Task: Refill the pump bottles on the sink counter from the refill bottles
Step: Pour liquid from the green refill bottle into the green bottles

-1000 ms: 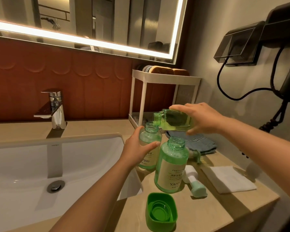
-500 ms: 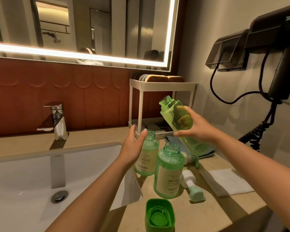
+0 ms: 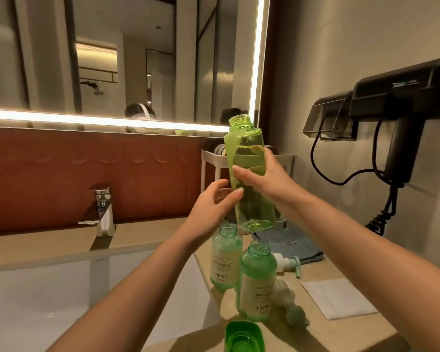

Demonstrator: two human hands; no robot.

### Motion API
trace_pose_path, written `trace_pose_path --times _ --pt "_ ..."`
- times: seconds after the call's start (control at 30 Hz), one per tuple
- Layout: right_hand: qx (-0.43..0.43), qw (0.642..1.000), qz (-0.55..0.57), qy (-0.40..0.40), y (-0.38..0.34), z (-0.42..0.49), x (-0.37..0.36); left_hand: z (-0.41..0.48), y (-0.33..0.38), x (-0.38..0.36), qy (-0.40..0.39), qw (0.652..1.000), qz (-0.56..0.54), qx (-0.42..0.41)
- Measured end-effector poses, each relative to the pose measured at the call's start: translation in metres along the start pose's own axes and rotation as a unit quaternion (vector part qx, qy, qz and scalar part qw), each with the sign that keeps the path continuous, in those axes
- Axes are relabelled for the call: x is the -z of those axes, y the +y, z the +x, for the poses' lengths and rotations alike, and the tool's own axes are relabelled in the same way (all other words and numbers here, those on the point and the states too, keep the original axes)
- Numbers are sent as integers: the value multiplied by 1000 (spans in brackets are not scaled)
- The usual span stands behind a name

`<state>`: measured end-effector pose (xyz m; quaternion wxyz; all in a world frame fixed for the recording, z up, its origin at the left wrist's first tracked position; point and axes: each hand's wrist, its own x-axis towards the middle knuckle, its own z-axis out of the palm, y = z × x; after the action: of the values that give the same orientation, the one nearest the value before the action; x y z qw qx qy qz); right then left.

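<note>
My right hand (image 3: pixel 263 177) grips a clear green refill bottle (image 3: pixel 252 212) upright and uncapped, above the counter. Green liquid clings to its inner wall and a little pools at its bottom. My left hand (image 3: pixel 212 208) is beside it, fingertips touching its lower left side. Below stand two pale green pump bottles with open necks, one behind (image 3: pixel 224 260) and one nearer (image 3: pixel 258 283). Their two pump heads lie on the counter, one near the blue cloth (image 3: pixel 287 262) and one close to the nearer bottle (image 3: pixel 291 304). The refill bottle's green cap (image 3: pixel 244 336) lies upside down at the counter's front.
The white sink basin (image 3: pixel 61 301) and chrome faucet (image 3: pixel 102 212) are at the left. A white rack (image 3: pixel 285 158) stands behind the bottles. A blue cloth (image 3: pixel 295 246) and a folded white cloth (image 3: pixel 338 298) lie to the right. A black hair dryer (image 3: pixel 404 110) hangs on the right wall.
The right hand tipped the refill bottle from lying over the far pump bottle back to upright and raised it. The left hand let go of the far pump bottle and rose to the refill bottle.
</note>
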<state>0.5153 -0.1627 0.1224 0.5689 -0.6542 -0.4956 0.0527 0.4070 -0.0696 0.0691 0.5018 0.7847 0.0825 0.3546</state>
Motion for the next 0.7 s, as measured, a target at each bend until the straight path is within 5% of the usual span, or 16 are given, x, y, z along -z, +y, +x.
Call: trace_pose_path --times 0.37,0.7 --pt "-112 977 118 -136 -22 -47 -59 -54 1 40 10 995 -32 93" --pt "-70 976 -104 -180 14 -122 -78 -133 -39 52 9 988 22 150"
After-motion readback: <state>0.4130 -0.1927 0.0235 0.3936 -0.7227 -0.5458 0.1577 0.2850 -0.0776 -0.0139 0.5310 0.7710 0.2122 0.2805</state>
